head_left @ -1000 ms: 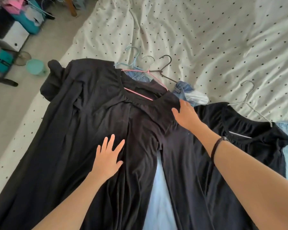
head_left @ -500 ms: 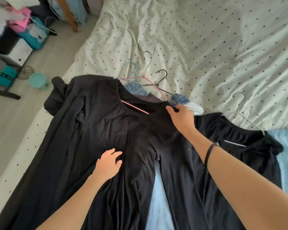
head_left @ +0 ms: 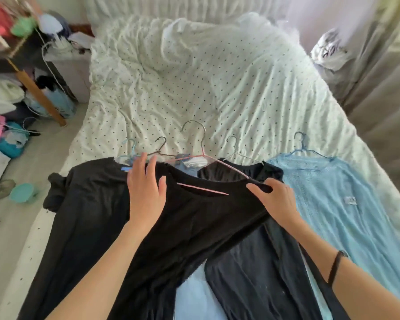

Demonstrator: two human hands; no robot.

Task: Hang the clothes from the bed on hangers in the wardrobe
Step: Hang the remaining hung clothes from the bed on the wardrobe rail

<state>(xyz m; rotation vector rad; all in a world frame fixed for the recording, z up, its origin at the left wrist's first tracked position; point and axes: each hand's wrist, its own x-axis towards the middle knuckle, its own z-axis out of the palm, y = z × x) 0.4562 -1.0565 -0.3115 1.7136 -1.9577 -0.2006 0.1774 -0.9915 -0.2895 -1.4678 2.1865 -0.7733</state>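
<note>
Bed [head_left: 217, 84]: we see a white dotted sheet, crumpled.
Black dress [head_left: 90, 215]: lies across the bed's near edge, on top of other hung clothes.
Light blue sweater [head_left: 337, 204]: lies to its right, on a blue hanger.
Left hand [head_left: 146, 190]: fingers straight, flat on the dress's left shoulder.
Right hand [head_left: 277, 202]: we pinch the dress's right shoulder.
Pink hanger [head_left: 203, 155]: inside the dress's neckline, hook on the sheet.

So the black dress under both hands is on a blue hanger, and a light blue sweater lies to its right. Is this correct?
Not quite: the hanger inside the black dress is pink, not blue, as the head view shows. The light blue sweater does lie to its right, and both the left hand and right hand are on the dress.
</note>
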